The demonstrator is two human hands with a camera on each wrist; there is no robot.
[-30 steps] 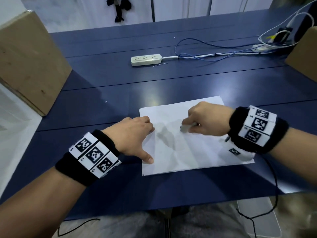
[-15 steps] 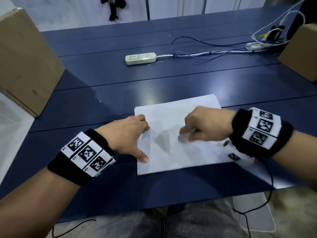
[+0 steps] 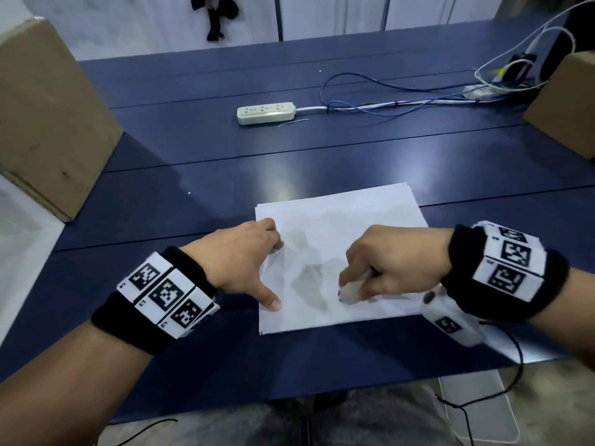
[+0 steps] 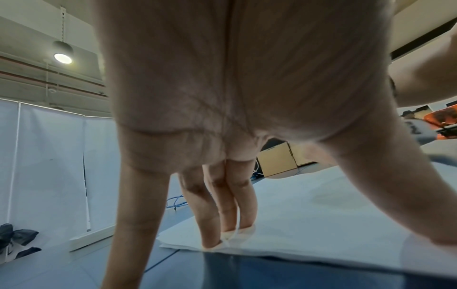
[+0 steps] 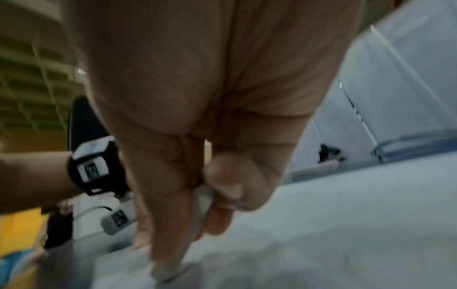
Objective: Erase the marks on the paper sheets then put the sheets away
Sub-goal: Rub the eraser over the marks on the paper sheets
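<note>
Here the sheets (image 3: 338, 226) lie in a small stack on the blue table (image 3: 225, 178), near its front edge. The left hand (image 3: 244, 255) is spread, fingers (image 4: 215, 213) straight and pressing the stack's left margin, thumb planted near the lower left corner. The right hand (image 3: 383, 265) is clamped on a white eraser (image 3: 349, 293), its tip touching the top sheet near the middle. No pencil marks can be made out from the head view; only grey shadows show.

The main risk, I judge, is the top sheet buckling or tearing: only its left margin is pinned, so a hard stroke pushed toward the left hand could crease the paper. Strokes may also skew the loose stack. Pressing too lightly would leave faint marks, and the blur hides how clean the paper is
</note>
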